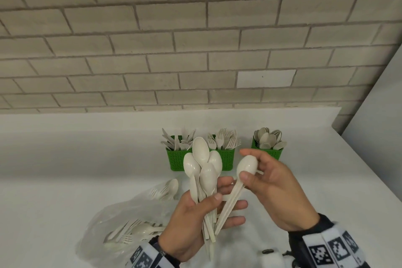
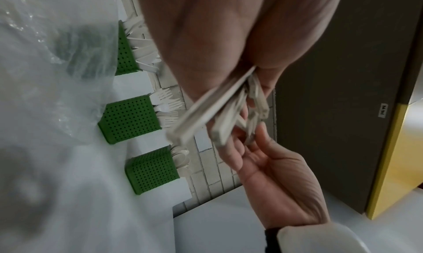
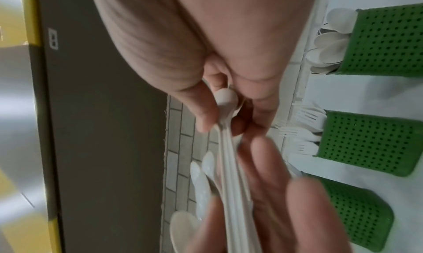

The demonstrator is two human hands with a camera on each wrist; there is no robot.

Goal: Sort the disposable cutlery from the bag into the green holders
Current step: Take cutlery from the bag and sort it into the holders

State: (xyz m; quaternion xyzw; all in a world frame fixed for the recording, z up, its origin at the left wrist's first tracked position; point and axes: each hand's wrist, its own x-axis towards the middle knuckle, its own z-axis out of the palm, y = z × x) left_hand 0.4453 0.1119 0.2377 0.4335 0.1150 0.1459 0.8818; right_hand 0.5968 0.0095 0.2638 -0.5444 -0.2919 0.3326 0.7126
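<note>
- Counter (image 1: pixel 65 159): white, pale; back edge meets a brick wall (image 1: pixel 152 39); right edge runs diagonally toward the near right, a pale panel (image 1: pixel 380 104) beyond it; wide bare stretch at left and behind the bag; bare strip to the right of the holders.
- Holders, three, green, perforated, in a row near the back wall, apart from one another: left holder (image 1: pixel 177 162) with knives; middle holder (image 1: pixel 227 160) with forks; right holder (image 1: pixel 273 152) with spoons, bowls up; hands raised in front of the left and middle ones.
- Bag (image 1: pixel 121 220): clear plastic, crumpled, lying on the counter at near left; forks and spoons inside; a few pieces (image 1: pixel 165 189) at its far end, toward the holders.
- Left hand (image 1: pixel 195 220): palm up, thumb and fingers curled round the handles of a bunch of spoons (image 1: pixel 203 167); bowls fanned upward, above the counter.
- Right hand (image 1: pixel 276 189): thumb and fingers pinching the bowl of a single spoon (image 1: pixel 245 166); its handle slants down across the left hand's fingers, touching them; other fingers loosely bent.
- Wrists: black sleeves with white bands bearing black square markers (image 1: pixel 335 250).
- Left wrist view: handle ends blurred, exact count of spoons cannot be told.
</note>
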